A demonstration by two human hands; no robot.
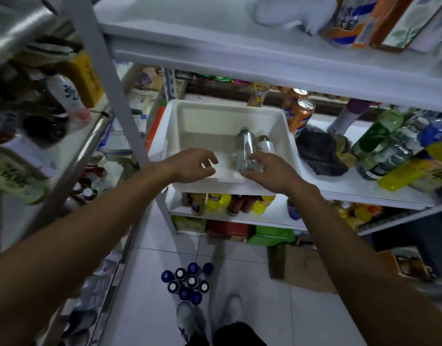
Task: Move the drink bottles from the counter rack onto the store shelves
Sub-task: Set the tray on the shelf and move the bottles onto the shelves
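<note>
On the white tiled floor [240, 258], just before the pale shoes [187, 318], stands a cluster of blue-capped bottles [187, 283]; above it both bare arms reach to the white rectangular plastic tub [225, 108] on the white metal shelf [352, 188]; the left hand [192, 166] hangs over the tub's near rim, fingers loosely curled, holding nothing; the right hand [267, 171] curls thumb and fingers about the base end of a clear plastic bottle [245, 146], which lies in the tub; just beside it lies a white bottle with a golden cap [266, 146]; behind the tub stand two orange drink cans [300, 113].
</note>
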